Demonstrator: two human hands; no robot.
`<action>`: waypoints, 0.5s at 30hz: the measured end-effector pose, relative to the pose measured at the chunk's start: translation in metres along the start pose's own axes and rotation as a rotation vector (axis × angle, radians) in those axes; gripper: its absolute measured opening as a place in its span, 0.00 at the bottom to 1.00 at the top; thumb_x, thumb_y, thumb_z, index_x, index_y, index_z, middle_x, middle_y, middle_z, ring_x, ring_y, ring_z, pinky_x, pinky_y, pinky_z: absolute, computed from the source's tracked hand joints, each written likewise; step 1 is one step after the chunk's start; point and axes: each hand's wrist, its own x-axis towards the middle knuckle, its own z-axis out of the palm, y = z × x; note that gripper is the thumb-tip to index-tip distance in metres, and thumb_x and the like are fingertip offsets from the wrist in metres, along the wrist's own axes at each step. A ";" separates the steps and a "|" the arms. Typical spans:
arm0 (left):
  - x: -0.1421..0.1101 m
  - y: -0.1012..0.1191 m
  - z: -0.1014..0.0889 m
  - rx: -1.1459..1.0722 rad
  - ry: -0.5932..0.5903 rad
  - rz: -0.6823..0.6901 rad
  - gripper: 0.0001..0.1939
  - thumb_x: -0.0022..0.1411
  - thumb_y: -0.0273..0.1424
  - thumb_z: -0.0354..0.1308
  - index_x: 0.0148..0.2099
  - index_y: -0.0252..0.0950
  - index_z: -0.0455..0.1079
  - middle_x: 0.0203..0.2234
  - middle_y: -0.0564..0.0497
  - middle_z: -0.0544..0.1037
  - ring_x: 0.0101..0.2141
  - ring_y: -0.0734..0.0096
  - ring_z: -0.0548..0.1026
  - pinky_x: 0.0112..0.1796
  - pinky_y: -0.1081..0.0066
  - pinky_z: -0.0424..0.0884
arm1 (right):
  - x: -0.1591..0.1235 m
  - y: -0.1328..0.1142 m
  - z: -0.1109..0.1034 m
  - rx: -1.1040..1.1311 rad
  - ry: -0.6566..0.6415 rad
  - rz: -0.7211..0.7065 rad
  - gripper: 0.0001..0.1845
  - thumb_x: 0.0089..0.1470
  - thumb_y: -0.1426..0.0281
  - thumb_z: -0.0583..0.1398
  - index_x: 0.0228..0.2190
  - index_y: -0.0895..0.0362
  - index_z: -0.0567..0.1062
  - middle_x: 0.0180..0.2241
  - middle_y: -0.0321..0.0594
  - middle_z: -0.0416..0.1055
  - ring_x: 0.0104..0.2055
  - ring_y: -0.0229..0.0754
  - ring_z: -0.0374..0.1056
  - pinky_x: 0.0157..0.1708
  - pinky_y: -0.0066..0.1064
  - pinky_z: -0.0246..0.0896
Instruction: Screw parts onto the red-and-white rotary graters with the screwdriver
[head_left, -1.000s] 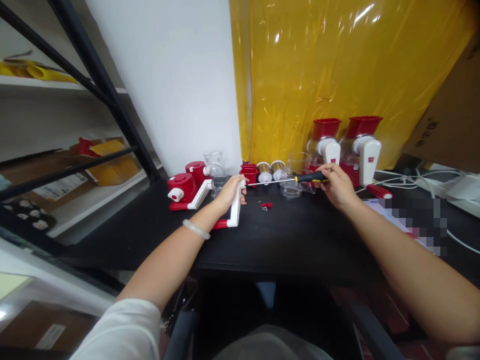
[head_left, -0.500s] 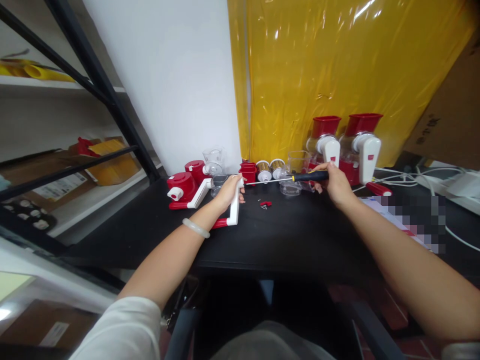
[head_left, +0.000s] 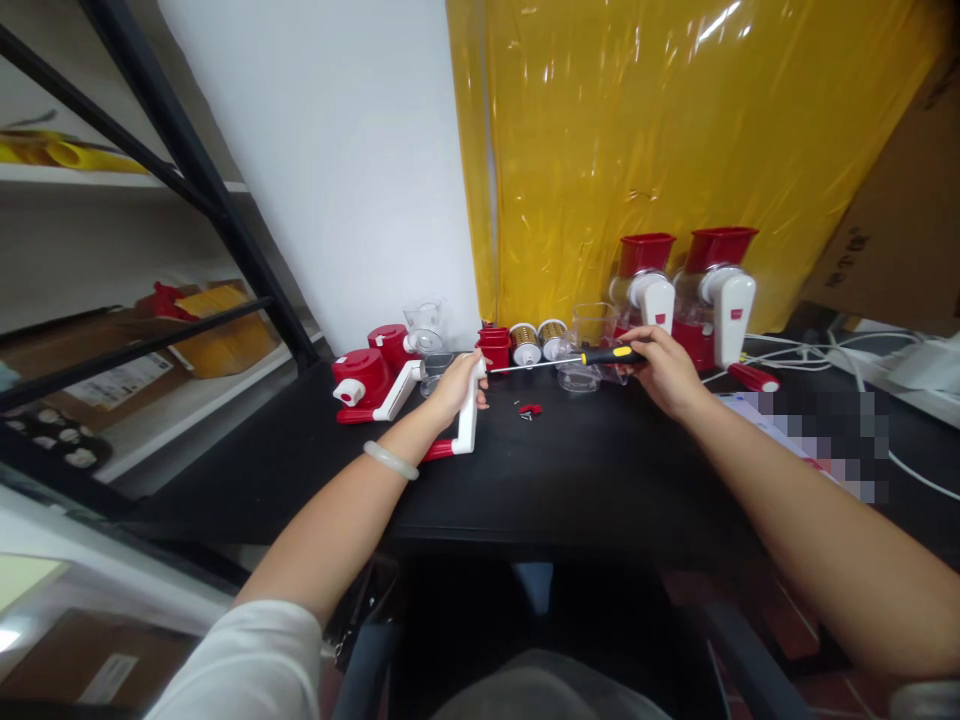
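Observation:
My left hand (head_left: 459,385) is closed around the upper end of a white crank handle (head_left: 468,415), which has a red grip at its lower end. A screwdriver (head_left: 607,355) with a black and yellow handle lies in the closed fingers of my right hand (head_left: 664,368). Its long shaft points left, and the tip meets the upper end of the crank handle or sits just beside it. On the black table below the shaft lie a small red part (head_left: 530,408) and a few screws (head_left: 525,416).
Red grater bases (head_left: 364,378), one with a crank (head_left: 397,388), stand at left. Behind my hands are a red hopper (head_left: 495,345), grater drums (head_left: 525,345) and clear plastic parts (head_left: 581,375). Two assembled rotary graters (head_left: 721,290) and white cables (head_left: 817,350) are at right.
My right fingers have shifted on the screwdriver handle, and its yellow patch now faces me. The shaft keeps its place at the crank handle. My left hand stays put.

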 end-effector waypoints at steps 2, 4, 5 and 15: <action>0.000 0.000 0.000 0.001 -0.007 -0.020 0.17 0.76 0.47 0.60 0.40 0.40 0.65 0.21 0.57 0.72 0.15 0.74 0.68 0.20 0.74 0.72 | 0.000 -0.002 -0.001 0.007 0.028 0.001 0.12 0.47 0.60 0.66 0.33 0.49 0.73 0.34 0.38 0.71 0.33 0.44 0.70 0.28 0.36 0.71; 0.001 0.000 -0.001 0.000 -0.023 -0.057 0.19 0.76 0.49 0.60 0.40 0.39 0.67 0.20 0.57 0.71 0.15 0.74 0.68 0.19 0.74 0.71 | 0.000 -0.003 -0.002 0.017 0.050 0.005 0.12 0.45 0.61 0.65 0.33 0.49 0.73 0.35 0.38 0.71 0.34 0.45 0.71 0.29 0.37 0.72; 0.001 0.000 -0.001 -0.002 -0.033 -0.073 0.20 0.75 0.49 0.60 0.40 0.39 0.68 0.20 0.57 0.71 0.15 0.74 0.68 0.20 0.74 0.72 | 0.000 -0.004 -0.003 0.022 0.050 0.003 0.12 0.45 0.62 0.65 0.33 0.49 0.73 0.35 0.39 0.71 0.35 0.46 0.71 0.30 0.37 0.72; 0.002 -0.002 -0.001 0.021 -0.037 -0.054 0.22 0.72 0.53 0.63 0.39 0.39 0.67 0.20 0.57 0.71 0.15 0.73 0.68 0.20 0.73 0.72 | 0.000 -0.001 -0.005 0.041 0.051 -0.060 0.19 0.54 0.48 0.67 0.32 0.49 0.76 0.38 0.42 0.75 0.35 0.48 0.74 0.29 0.40 0.74</action>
